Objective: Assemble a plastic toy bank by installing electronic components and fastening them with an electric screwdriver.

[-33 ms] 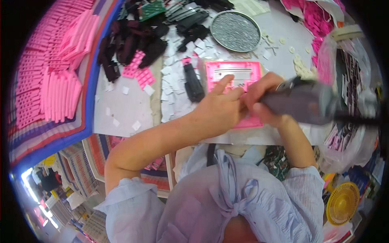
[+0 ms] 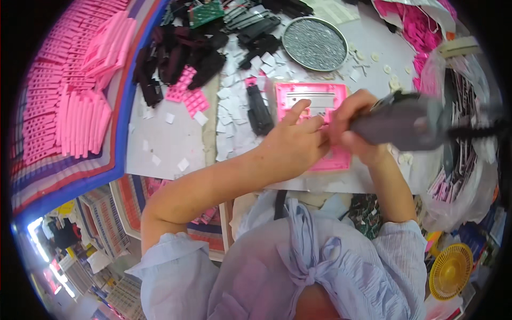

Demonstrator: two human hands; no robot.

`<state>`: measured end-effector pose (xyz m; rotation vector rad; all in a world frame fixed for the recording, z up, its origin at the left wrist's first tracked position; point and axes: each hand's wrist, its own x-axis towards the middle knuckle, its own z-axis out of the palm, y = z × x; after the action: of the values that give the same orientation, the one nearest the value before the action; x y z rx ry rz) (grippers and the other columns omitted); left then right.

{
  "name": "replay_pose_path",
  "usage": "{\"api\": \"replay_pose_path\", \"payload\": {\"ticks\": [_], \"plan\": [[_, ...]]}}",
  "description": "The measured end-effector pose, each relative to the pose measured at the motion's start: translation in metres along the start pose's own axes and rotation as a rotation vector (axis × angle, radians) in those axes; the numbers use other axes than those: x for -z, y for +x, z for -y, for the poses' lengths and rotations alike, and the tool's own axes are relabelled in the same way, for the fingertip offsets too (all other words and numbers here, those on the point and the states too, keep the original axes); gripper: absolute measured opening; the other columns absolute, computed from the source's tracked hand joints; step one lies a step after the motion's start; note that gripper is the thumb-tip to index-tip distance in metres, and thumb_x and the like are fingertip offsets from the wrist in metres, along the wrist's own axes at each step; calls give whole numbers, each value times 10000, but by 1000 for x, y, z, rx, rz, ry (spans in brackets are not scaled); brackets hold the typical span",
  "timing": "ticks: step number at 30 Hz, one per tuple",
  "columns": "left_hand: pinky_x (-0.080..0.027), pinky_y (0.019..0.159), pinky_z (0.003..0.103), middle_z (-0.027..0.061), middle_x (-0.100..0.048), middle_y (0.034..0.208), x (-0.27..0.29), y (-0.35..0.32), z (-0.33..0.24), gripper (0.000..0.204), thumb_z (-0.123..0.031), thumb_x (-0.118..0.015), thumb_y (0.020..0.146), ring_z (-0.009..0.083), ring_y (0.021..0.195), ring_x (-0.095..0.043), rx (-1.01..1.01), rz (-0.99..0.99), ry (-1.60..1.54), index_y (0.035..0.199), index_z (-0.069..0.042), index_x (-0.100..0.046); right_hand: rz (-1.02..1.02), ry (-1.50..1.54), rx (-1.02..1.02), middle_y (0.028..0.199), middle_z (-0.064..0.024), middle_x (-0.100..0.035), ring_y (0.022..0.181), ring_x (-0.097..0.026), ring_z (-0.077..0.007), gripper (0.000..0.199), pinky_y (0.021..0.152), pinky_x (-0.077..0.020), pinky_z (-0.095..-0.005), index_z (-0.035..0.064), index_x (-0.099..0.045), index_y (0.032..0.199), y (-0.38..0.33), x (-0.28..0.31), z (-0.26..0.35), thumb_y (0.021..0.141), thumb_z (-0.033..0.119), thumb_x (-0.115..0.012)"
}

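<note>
While the right hand (image 2: pixel 360 125) is wrapped around a grey tool (image 2: pixel 397 124) at the centre right of the frame, the left hand (image 2: pixel 298 141) lies just beside it with its index finger stretched out over a pink case (image 2: pixel 336 162). The left hand's other fingers curl in toward the tool's front end; whether they grip anything, I cannot tell. The case lies on the white table (image 2: pixel 178 144) near the middle of the frame. Both hands hide its centre, and the tool's tip is out of sight behind the right hand; the tool's rear end is blurred.

Just left of the case is a black part (image 2: pixel 259 111), with white squares (image 2: pixel 228 120) scattered beyond it. Above the case, at upper centre, stands a round dish (image 2: pixel 284 50) of screws (image 2: pixel 314 42). Pale discs (image 2: pixel 395 84) lie above the tool. At upper left are a heap of black parts (image 2: pixel 178 61), two pink keypads (image 2: pixel 188 92) and a green board (image 2: pixel 207 13). Pink pieces (image 2: pixel 82 122) are stacked along the left edge. A clear bag (image 2: pixel 453 205) fills the right side, above a yellow fan (image 2: pixel 452 271) at lower right.
</note>
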<state>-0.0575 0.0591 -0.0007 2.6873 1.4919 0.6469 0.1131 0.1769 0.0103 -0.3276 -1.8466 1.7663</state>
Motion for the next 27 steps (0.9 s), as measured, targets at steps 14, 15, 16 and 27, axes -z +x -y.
{"api": "replay_pose_path", "payload": {"ticks": [14,15,16,27], "plan": [[-511,731,443,129,-682,837,109,-124,129,274,-313,-755,804,336,852,-665,1199,67,-14,848,-51,-686,-352,66,117,705,-5,-439,592,-388,-97,361,589,-322,-300,-11,-503,1266,12,79,48,948,129,-600],[-514,733,444,134,-684,851,105,-126,122,307,-335,-760,797,338,859,-667,1196,100,30,878,-49,-683,-365,72,118,707,-8,-441,594,-390,-99,355,593,-326,-302,-15,-506,1260,12,78,45,948,127,-600],[-517,736,444,139,-686,865,95,-123,109,342,-356,-765,790,340,866,-669,1192,132,67,908,-47,-680,-378,74,116,709,-11,-442,597,-393,-101,350,597,-330,-304,-20,-509,1253,12,77,42,948,125,-601],[-545,747,418,164,-680,929,70,-141,84,326,-244,-737,789,336,853,-677,1192,93,278,1019,-33,-642,-734,-614,279,1162,-167,-617,968,-625,-247,466,865,-511,-368,-75,-467,1343,21,53,73,919,37,-624]]}}
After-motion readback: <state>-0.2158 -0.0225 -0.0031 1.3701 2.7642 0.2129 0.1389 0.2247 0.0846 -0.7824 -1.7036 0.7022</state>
